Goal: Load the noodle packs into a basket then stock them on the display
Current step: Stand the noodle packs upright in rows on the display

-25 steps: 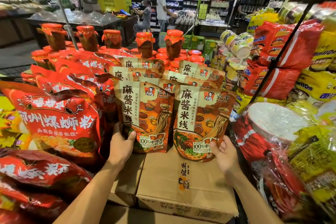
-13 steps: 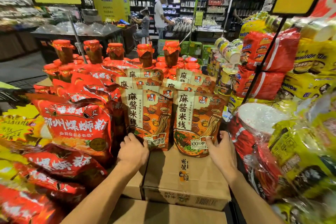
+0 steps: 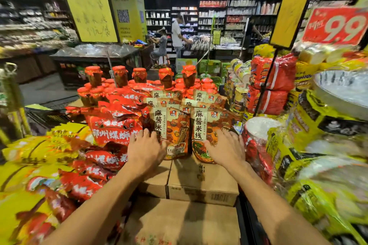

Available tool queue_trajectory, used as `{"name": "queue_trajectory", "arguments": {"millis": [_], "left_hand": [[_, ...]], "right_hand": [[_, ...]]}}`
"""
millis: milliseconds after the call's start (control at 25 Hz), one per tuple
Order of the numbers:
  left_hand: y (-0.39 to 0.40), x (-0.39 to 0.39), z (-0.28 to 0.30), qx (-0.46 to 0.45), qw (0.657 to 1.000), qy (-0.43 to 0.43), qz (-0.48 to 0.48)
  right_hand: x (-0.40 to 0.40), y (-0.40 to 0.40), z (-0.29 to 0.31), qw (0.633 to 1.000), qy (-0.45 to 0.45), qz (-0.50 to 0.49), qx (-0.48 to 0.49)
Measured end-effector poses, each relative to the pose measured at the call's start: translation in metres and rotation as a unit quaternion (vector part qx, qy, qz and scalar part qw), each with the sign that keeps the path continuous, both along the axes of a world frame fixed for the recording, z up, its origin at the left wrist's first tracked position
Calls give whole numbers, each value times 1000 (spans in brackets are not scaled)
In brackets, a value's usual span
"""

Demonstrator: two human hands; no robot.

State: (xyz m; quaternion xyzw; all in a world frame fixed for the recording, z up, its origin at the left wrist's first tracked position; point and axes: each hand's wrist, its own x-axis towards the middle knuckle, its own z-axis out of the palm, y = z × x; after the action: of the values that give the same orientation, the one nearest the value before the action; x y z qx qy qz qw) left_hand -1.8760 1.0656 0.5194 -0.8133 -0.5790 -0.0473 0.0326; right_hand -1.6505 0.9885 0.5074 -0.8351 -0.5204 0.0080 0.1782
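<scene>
Two rows of brown-and-cream noodle packs stand upright on cardboard boxes (image 3: 201, 183). The front left pack (image 3: 175, 131) and the front right pack (image 3: 211, 125) face me. My left hand (image 3: 145, 151) lies with spread fingers against the lower left of the left pack. My right hand (image 3: 225, 149) lies flat with spread fingers over the lower right of the right pack. Neither hand curls round a pack. More of the same packs (image 3: 201, 97) stand behind. No basket is visible.
Red noodle bags (image 3: 113, 125) crowd the left, yellow bags (image 3: 29, 157) further left. Red-capped jars (image 3: 165, 77) stand behind. Stacked red and yellow packs (image 3: 272, 77) and a sign pole (image 3: 264, 87) rise on the right. Two people stand at far shelves (image 3: 175, 34).
My head has lifted and drawn back, so the display sits lower and farther. Both hands have slid up from the packs' bottom edges onto their fronts, fingers spread.
</scene>
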Motion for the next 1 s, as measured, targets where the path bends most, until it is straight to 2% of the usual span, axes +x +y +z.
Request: {"name": "queue_trajectory", "arguments": {"millis": [240, 520, 760, 1000], "left_hand": [[-57, -74, 53, 42, 998, -23, 29], [-138, -242, 81, 91, 988, -35, 117], [-240, -423, 49, 73, 957, -25, 280], [-332, -539, 0, 19, 911, -40, 410]], "right_hand": [[-74, -46, 43, 997, -20, 66, 21], [-247, -68, 76, 969, -40, 222, 102], [-433, -109, 62, 906, -40, 403, 120], [-568, -143, 20, 835, -42, 538, 103]]}}
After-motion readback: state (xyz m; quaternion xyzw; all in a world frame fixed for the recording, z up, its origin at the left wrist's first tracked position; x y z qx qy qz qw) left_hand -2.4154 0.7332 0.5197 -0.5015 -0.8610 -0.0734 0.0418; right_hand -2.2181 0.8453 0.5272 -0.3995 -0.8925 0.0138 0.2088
